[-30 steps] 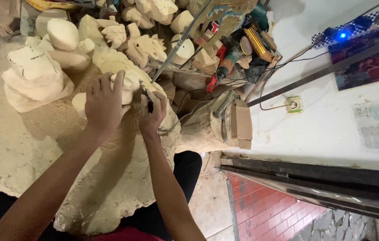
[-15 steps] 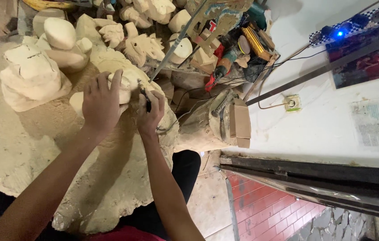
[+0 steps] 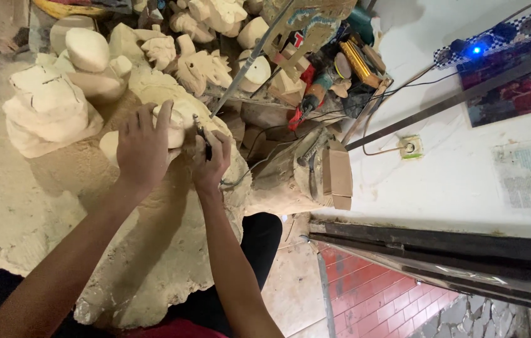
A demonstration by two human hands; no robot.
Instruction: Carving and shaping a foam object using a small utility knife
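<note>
Carving: pale wood piece on a dust-covered work surface, just right of a blocky pale wooden figure.
Left hand: spread flat, fingers extended, pressing on the carving.
Right hand: fingers curled tightly around a slim dark tool.
Tool axis: long axis runs away from the wrist, tip against the carving's right edge.
</note>
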